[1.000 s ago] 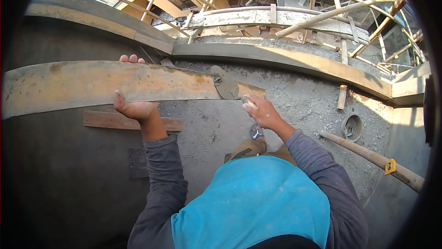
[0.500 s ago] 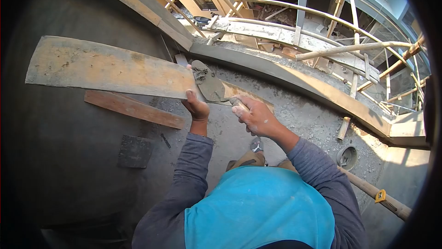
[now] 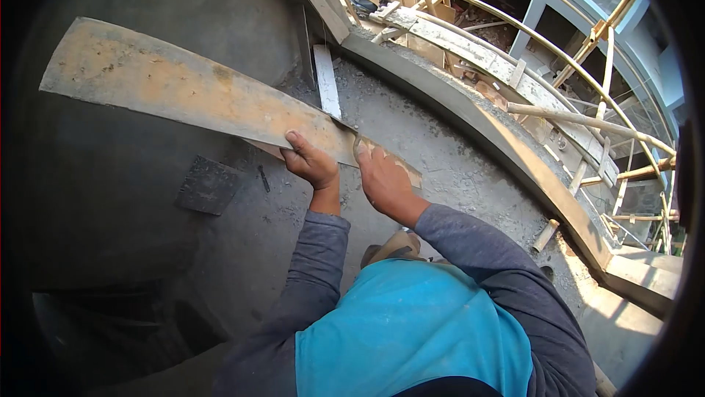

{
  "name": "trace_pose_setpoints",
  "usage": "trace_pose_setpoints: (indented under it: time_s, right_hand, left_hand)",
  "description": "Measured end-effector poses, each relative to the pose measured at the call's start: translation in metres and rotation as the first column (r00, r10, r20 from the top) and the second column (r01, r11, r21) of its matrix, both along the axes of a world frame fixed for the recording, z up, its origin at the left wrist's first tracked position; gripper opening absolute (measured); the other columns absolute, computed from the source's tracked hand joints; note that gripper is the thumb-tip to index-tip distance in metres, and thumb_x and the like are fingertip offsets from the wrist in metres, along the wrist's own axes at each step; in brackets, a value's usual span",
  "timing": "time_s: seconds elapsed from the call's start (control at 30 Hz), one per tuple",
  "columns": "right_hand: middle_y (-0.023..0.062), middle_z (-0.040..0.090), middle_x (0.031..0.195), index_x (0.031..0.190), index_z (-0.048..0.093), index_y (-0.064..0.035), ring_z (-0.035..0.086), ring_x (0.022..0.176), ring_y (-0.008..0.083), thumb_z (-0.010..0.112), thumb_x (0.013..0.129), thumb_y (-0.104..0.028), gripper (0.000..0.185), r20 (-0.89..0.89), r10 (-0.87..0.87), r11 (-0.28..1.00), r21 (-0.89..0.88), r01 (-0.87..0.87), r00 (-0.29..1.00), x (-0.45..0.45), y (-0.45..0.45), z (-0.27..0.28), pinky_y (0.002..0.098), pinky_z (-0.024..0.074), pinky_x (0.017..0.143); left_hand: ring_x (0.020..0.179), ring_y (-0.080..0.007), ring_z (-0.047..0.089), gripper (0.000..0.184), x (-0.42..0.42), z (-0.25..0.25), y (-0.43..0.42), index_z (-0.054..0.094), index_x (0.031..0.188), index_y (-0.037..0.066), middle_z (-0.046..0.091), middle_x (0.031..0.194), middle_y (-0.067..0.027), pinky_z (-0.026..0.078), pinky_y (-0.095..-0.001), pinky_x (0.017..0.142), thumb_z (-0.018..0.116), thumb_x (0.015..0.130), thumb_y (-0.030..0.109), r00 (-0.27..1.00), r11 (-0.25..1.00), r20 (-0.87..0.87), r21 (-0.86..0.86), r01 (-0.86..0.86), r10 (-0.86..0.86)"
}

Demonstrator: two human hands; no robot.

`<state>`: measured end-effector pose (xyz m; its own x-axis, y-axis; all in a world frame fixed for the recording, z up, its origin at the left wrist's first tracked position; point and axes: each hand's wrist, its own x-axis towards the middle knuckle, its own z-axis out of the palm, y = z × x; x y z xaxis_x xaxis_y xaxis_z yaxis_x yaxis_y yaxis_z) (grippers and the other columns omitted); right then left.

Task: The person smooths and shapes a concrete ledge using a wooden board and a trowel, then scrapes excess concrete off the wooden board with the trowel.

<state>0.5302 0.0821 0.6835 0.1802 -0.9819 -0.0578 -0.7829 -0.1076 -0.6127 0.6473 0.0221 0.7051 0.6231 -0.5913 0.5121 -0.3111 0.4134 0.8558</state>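
A long, mortar-stained wooden board [image 3: 176, 85] stretches from the far left to the middle of the view. My left hand [image 3: 314, 165] grips its lower edge, thumb on the upper face and the other fingers hidden beneath. Close by, my right hand [image 3: 385, 184] is closed around the handle of a trowel [image 3: 342, 124] over the board's near end. The trowel's blade shows only as a thin dark edge, and the fingers cover most of its handle.
On the grey floor lie a dark square plate [image 3: 209, 185], a small dark tool [image 3: 264, 178] and a pale strip [image 3: 326, 81]. A low cement wall [image 3: 470, 107] curves along the right. Beyond it stand bamboo poles [image 3: 587, 121] and a whitish plank walkway [image 3: 470, 43].
The trowel has turned from showing its mortar-smeared face to edge-on, and my right hand has come closer to my left. The board tilts more steeply, and the view has swung round.
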Motion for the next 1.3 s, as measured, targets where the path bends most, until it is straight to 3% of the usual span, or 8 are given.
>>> trace_pose_setpoints:
  time_s: [0.2, 0.37, 0.43, 0.5, 0.57, 0.77, 0.87, 1.3]
  right_hand:
    - [0.0196, 0.05, 0.102, 0.13, 0.04, -0.0035, 0.057, 0.092, 0.0366, 0.05, 0.086, -0.008, 0.045, -0.076, 0.186, 0.978, 0.106, -0.177, 0.98, -0.02, 0.035, 0.009, 0.0468, 0.0499, 0.073]
    - [0.0234, 0.05, 0.112, 0.131, 0.035, -0.0016, 0.054, 0.098, 0.042, 0.059, 0.083, -0.013, 0.055, 0.303, -0.226, 0.931, -0.213, 0.297, 0.926, -0.02, -0.042, -0.003, 0.0481, 0.0466, 0.082]
    - [0.0316, 0.049, 0.116, 0.136, 0.026, 0.0039, 0.053, 0.103, 0.0461, 0.059, 0.085, -0.015, 0.064, 0.715, -0.585, 0.694, 0.196, 0.693, 0.383, 0.016, -0.082, -0.013, 0.048, 0.0439, 0.087]
    - [0.037, 0.048, 0.12, 0.14, 0.016, 0.0081, 0.051, 0.111, 0.0446, 0.06, 0.085, -0.016, 0.074, 0.495, -0.336, 0.744, -0.383, 0.548, 0.801, 0.083, -0.057, -0.068, 0.0458, 0.0378, 0.099]
    - [0.0381, 0.049, 0.121, 0.138, 0.017, 0.0138, 0.052, 0.11, 0.0486, 0.056, 0.085, -0.017, 0.073, 0.315, 0.371, 0.845, 0.276, -0.458, 0.874, 0.092, -0.031, -0.029, 0.0459, 0.0373, 0.101]
    - [0.0322, 0.057, 0.112, 0.128, 0.037, 0.0061, 0.056, 0.107, 0.0437, 0.051, 0.083, -0.009, 0.05, 0.545, -0.324, 0.926, 0.015, 0.377, 0.773, 0.13, -0.059, -0.044, 0.0481, 0.0422, 0.093]
    - [0.0334, 0.057, 0.107, 0.123, 0.036, 0.0077, 0.056, 0.102, 0.0461, 0.052, 0.082, -0.015, 0.05, 0.201, 0.419, 0.862, 0.218, -0.458, 0.885, 0.113, -0.046, -0.062, 0.0491, 0.0442, 0.088]
    - [0.0239, 0.059, 0.102, 0.124, 0.04, -0.0025, 0.059, 0.094, 0.0419, 0.059, 0.08, -0.013, 0.049, 0.227, 0.221, 0.918, 0.28, -0.281, 0.948, 0.06, 0.024, -0.05, 0.0499, 0.047, 0.08]
  left_hand:
    - [0.096, -0.0249, 0.061, 0.049, 0.089, 0.023, -0.032, 0.052, 0.114, -0.014, 0.061, 0.109, -0.0226, 0.049, -0.0345, 0.083, 0.043, 0.1, 0.033, 0.978, 0.977, -0.009, -0.041, -0.209, 0.209]
    - [0.095, -0.0232, 0.062, 0.05, 0.125, 0.037, -0.015, 0.052, 0.114, -0.014, 0.062, 0.109, -0.0217, 0.05, -0.0335, 0.083, 0.042, 0.101, 0.033, 0.985, 0.985, -0.045, -0.043, -0.168, 0.166]
    - [0.097, -0.0237, 0.061, 0.05, 0.12, 0.041, -0.014, 0.051, 0.115, -0.014, 0.061, 0.111, -0.0222, 0.049, -0.0335, 0.083, 0.042, 0.101, 0.033, 0.988, 0.984, -0.009, -0.094, -0.152, 0.152]
    - [0.097, -0.0237, 0.061, 0.05, 0.107, 0.045, -0.021, 0.052, 0.114, -0.014, 0.061, 0.11, -0.0231, 0.049, -0.0334, 0.084, 0.043, 0.101, 0.033, 0.968, 0.964, 0.031, -0.109, -0.244, 0.248]
    - [0.096, -0.0236, 0.062, 0.05, 0.103, 0.05, -0.031, 0.053, 0.113, -0.014, 0.061, 0.109, -0.0232, 0.05, -0.0333, 0.083, 0.043, 0.101, 0.033, 0.957, 0.95, 0.05, -0.147, -0.275, 0.284]
    - [0.095, -0.0215, 0.062, 0.048, 0.133, 0.059, -0.019, 0.053, 0.114, -0.012, 0.062, 0.109, -0.0209, 0.051, -0.0313, 0.081, 0.044, 0.1, 0.033, 0.946, 0.94, -0.063, -0.112, -0.322, 0.317]
    - [0.094, -0.021, 0.061, 0.047, 0.13, 0.05, -0.023, 0.053, 0.114, -0.012, 0.061, 0.109, -0.0199, 0.051, -0.0312, 0.081, 0.043, 0.101, 0.032, 0.919, 0.906, 0.061, -0.202, -0.372, 0.39]
    - [0.091, -0.014, 0.046, 0.046, 0.194, 0.064, 0.011, 0.053, 0.093, -0.006, 0.054, 0.099, -0.0081, 0.04, -0.0313, 0.089, 0.041, 0.101, 0.038, 0.945, 0.924, -0.108, -0.205, -0.324, 0.307]
